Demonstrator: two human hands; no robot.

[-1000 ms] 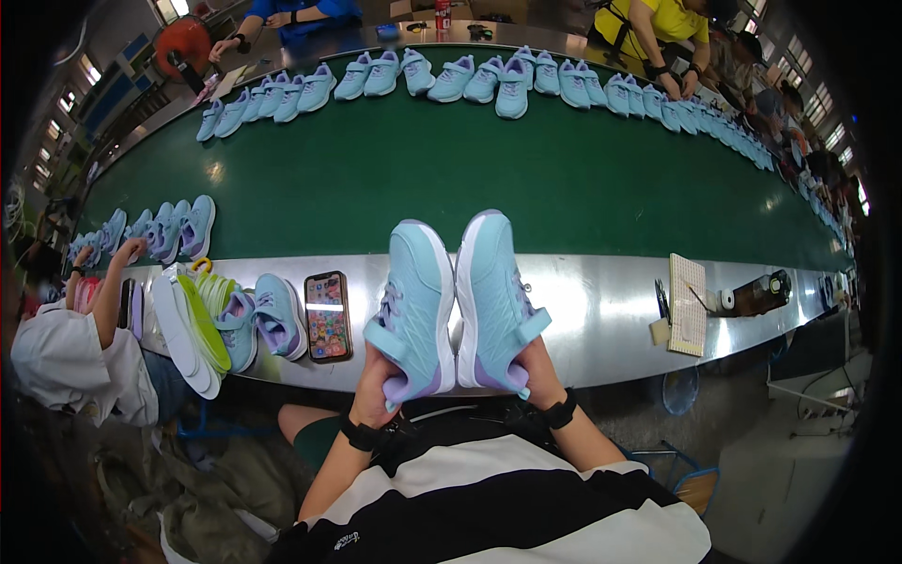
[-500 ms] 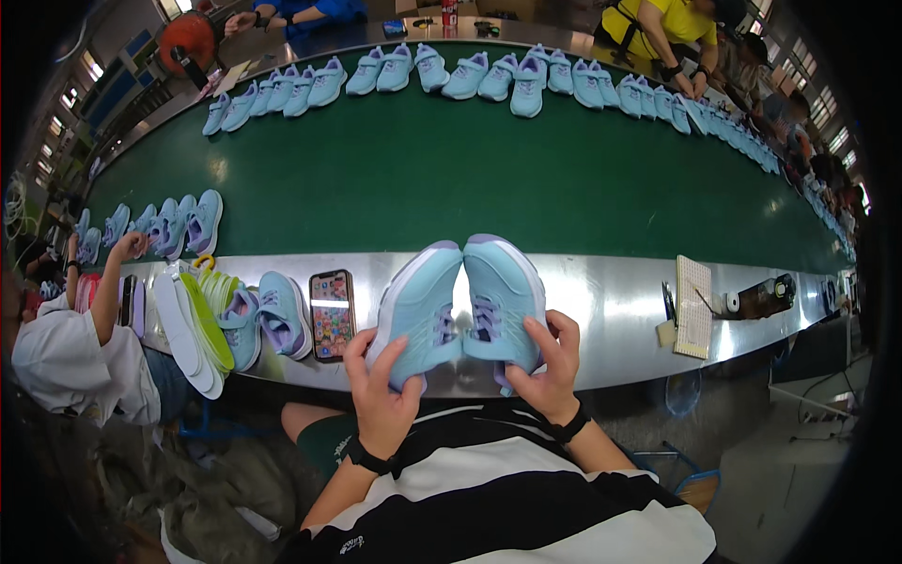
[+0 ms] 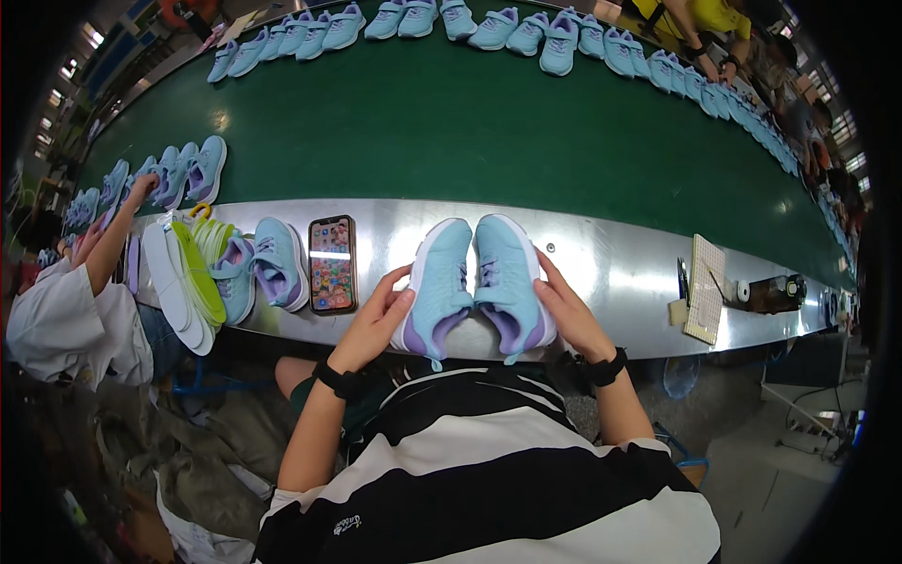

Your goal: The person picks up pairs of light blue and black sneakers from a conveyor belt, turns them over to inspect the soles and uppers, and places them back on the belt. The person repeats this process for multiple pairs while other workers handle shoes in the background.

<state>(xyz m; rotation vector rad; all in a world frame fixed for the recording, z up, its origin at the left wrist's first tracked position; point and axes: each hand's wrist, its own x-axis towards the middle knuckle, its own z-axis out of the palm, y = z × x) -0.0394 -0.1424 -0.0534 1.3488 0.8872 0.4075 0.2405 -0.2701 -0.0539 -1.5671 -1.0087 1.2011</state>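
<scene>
Two light blue sneakers with lilac linings and white soles are side by side in front of me, toes pointing away and openings toward me. My left hand (image 3: 383,315) grips the outer side of the left sneaker (image 3: 440,282), thumb near the heel and fingers partly hidden along the sole. Against the outer side of the right sneaker (image 3: 507,273) my right hand (image 3: 571,315) is closed in the same way, its fingers partly out of sight. The toes nearly touch, with a narrow gap between the shoes. Whether the soles rest on the metal table edge (image 3: 601,320) cannot be made out.
Left of me lie a phone (image 3: 333,268), another pair of sneakers (image 3: 279,263) and stacked white and green insoles (image 3: 178,291). A notepad (image 3: 705,287) and dark bottle (image 3: 775,294) are at right. Sneakers line the green belt's (image 3: 451,122) far side. A co-worker (image 3: 80,315) sits at left.
The sneakers have turned from tilted, with their tops facing each other, to upright side by side. My hands have moved apart to their outer sides. The view has tipped down toward me.
</scene>
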